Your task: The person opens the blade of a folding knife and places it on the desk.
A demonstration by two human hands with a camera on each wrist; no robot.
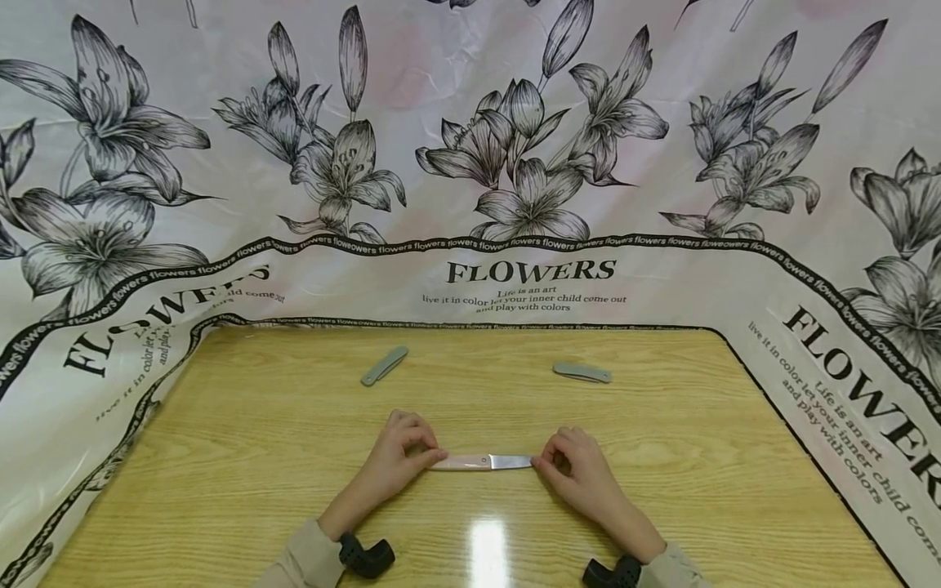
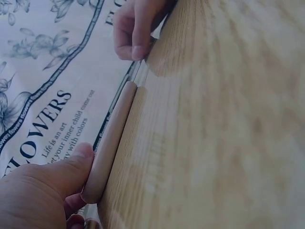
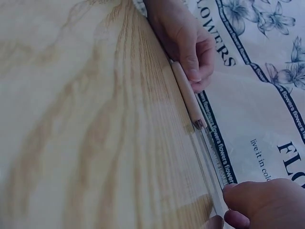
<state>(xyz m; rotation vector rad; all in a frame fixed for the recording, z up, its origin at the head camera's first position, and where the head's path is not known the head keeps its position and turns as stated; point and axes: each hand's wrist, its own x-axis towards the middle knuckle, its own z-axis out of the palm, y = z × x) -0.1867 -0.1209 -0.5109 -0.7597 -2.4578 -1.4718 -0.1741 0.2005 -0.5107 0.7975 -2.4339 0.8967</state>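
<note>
A folding knife (image 1: 470, 462) with a pale pink handle and a bright blade is stretched out level in front of me, its blade pointing right. With thumb and fingertips my left hand (image 1: 400, 453) pinches the butt of the handle (image 2: 112, 143). My right hand (image 1: 581, 474) pinches the tip of the blade (image 3: 209, 164) at the other end. In the wrist views the knife lies close over the wood surface; whether it touches it I cannot tell.
Two grey-green folded knives lie farther back on the wooden table (image 1: 257, 425), one knife (image 1: 385, 366) at left and another knife (image 1: 582, 372) at right. A flower-printed cloth (image 1: 515, 286) borders the table's back and sides. Light glares off the front middle.
</note>
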